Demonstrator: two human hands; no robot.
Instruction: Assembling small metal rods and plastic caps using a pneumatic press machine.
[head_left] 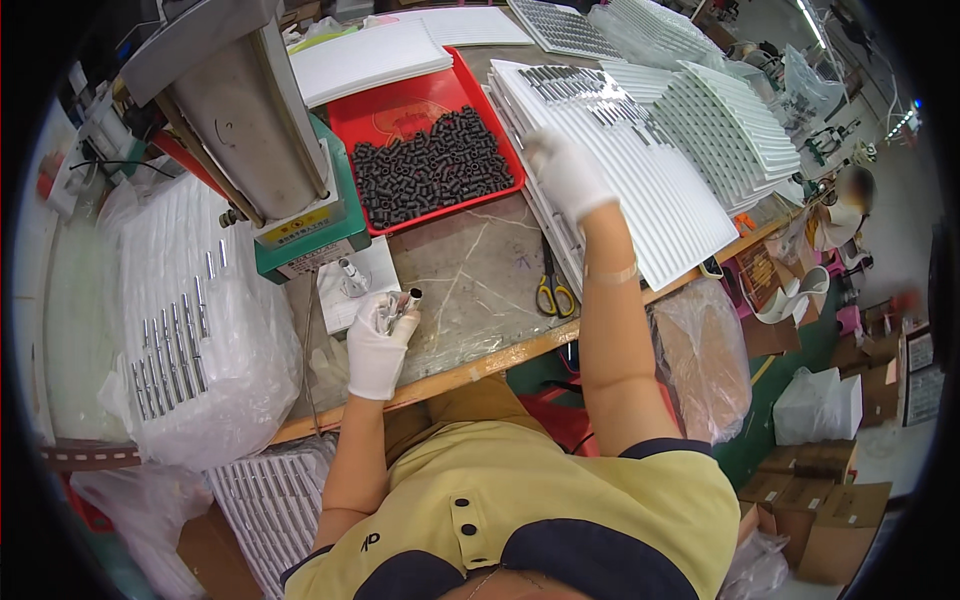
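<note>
My left hand [378, 350], in a white glove, is closed around small shiny metal tubes [392, 318]. A dark end [414, 295] sticks out past the fingertips. Just beyond it, a short metal fitting [352, 278] stands on a white plate [374, 262] at the foot of a green-based press [318, 240]. My gloved right hand [572, 178] is smeared by motion over the left edge of a stack of white ridged trays [650, 215]. Rows of metal tubes [575, 82] lie at that stack's far end. Beside this hand, a red tray [440, 222] holds many black sleeves [435, 165].
Scissors with yellow-and-black handles [555, 297] lie near the table's wooden front edge [480, 370]. At left, a plastic-wrapped white stack [180, 290] carries rows of metal tubes. More white trays [730, 130] are piled at the far right. Cardboard boxes [830, 530] stand on the floor.
</note>
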